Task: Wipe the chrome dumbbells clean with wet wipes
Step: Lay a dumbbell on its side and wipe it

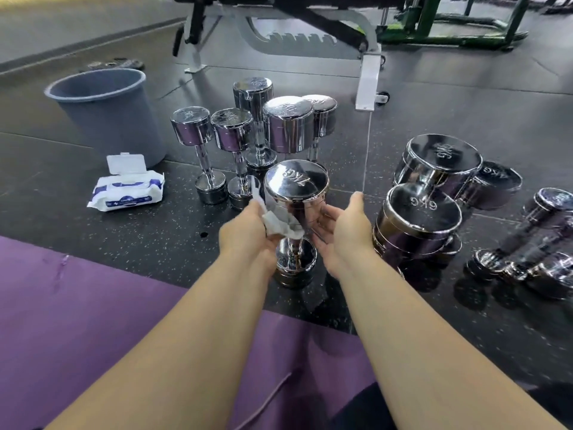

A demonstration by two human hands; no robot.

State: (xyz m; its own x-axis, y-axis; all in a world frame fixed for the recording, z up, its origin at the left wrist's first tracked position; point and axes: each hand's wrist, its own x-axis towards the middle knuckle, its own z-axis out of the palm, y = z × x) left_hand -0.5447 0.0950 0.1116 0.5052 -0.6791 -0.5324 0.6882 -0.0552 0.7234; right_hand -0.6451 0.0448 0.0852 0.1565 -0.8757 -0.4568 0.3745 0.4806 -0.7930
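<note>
Head view: one chrome dumbbell (296, 197) stands on end on the black speckled floor (148, 240), just past the edge of a purple mat (93, 305), and both hands reach to its upper head. The left hand (248, 232) grips a crumpled white wet wipe (280, 225) and holds it against the left side of that head, down toward the handle. The right hand (341, 231) lies opposite, palm turned inward, fingers straight and thumb raised, with its fingertips at the right side of the same head; it holds nothing.

Just behind this dumbbell stands a tight cluster of five smaller chrome dumbbells (254, 119), all upright. To its left, well apart, lies a pack of wet wipes (127, 190) with the flip lid open, and behind the pack is a grey bin (108, 116). Just right of the dumbbell sit two larger dumbbells (434, 187), one marked 6KG, leaning together. Further right more dumbbells (527, 243) lie on their sides. Far behind the cluster is the white frame of a weight bench (369, 72).
</note>
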